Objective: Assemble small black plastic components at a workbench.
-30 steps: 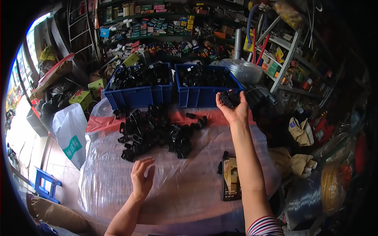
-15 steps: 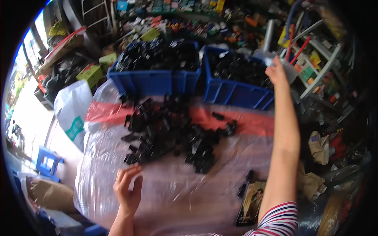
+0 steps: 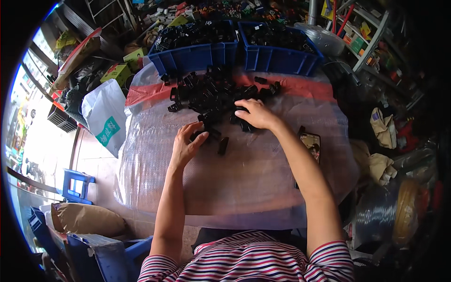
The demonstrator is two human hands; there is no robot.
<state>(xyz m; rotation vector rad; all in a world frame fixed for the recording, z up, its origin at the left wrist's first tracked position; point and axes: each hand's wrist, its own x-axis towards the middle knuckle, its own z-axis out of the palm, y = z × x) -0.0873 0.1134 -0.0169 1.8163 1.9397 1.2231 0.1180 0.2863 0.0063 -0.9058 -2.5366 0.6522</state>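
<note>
A pile of small black plastic parts (image 3: 206, 96) lies on the plastic-covered table. At the pile's near left edge is my left hand (image 3: 186, 144), its thumb and fingers apart, with black parts showing in the gap between them. My right hand (image 3: 259, 115) reaches in from the right over the pile's near right side. Its fingers are stretched out and the thumb is spread, touching or just above the black parts under it; the fingertips' contact is partly hidden. One loose black part (image 3: 222, 146) lies nearer to me, between the two hands.
Two blue bins (image 3: 197, 57) full of black parts stand at the table's far edge. A phone-like object (image 3: 311, 143) lies beside my right forearm. A white bag (image 3: 104, 113) hangs to the left; a blue stool (image 3: 77, 185) stands below it. Shelving (image 3: 371, 49) rises at far right.
My right hand has come back from beside the right bin to the pile. My left hand has moved forward to the pile's near edge. The view has tilted down.
</note>
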